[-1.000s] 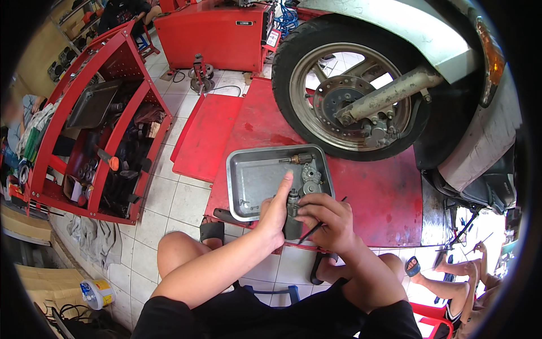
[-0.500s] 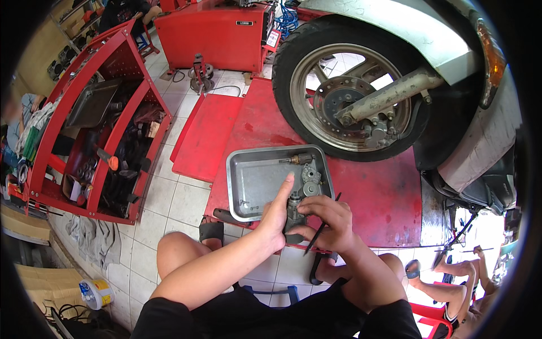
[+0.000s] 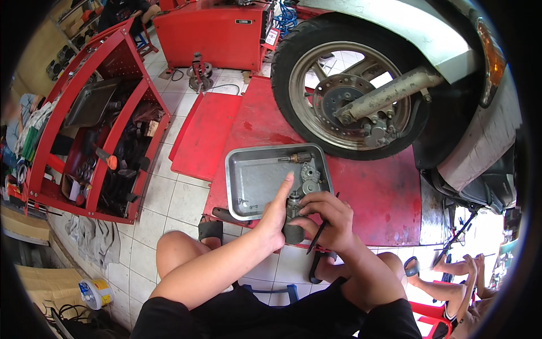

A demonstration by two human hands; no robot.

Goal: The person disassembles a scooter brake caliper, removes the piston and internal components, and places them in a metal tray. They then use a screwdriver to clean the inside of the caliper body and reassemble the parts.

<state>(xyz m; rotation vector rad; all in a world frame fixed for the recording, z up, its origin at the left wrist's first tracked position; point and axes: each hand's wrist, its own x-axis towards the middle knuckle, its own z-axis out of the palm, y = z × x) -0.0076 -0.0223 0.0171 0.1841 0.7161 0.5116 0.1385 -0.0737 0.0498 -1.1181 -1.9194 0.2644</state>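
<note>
Over the near edge of a metal tray [image 3: 231, 186], both hands hold a small grey metal part that looks like a carburetor [image 3: 294, 233]. My left hand [image 3: 273, 217] grips it from the left, its thumb pointing up. On the right side, my right hand [image 3: 333, 220] has its fingers bent around the carburetor. A slim black tool [image 3: 317, 237] also sits in the right hand, slanting down past the fingers; its exact kind is unclear. Inside the tray lie grey metal pieces [image 3: 310, 179], a screwdriver-like tool with a brownish handle [image 3: 303, 158] and small screws [image 3: 243, 201].
A motorbike's front wheel [image 3: 282, 107] stands on the red platform [image 3: 384, 209] beyond the tray. A red tool cart [image 3: 121, 169] is at left, a red cabinet [image 3: 209, 42] at the back. A white bucket [image 3: 97, 294] stands lower left. Another person's legs [image 3: 446, 276] show at lower right.
The carburetor has turned slightly between my hands, showing more of its dark rounded lower end. My right fingers have shifted a little on it. The tray's contents stay put.
</note>
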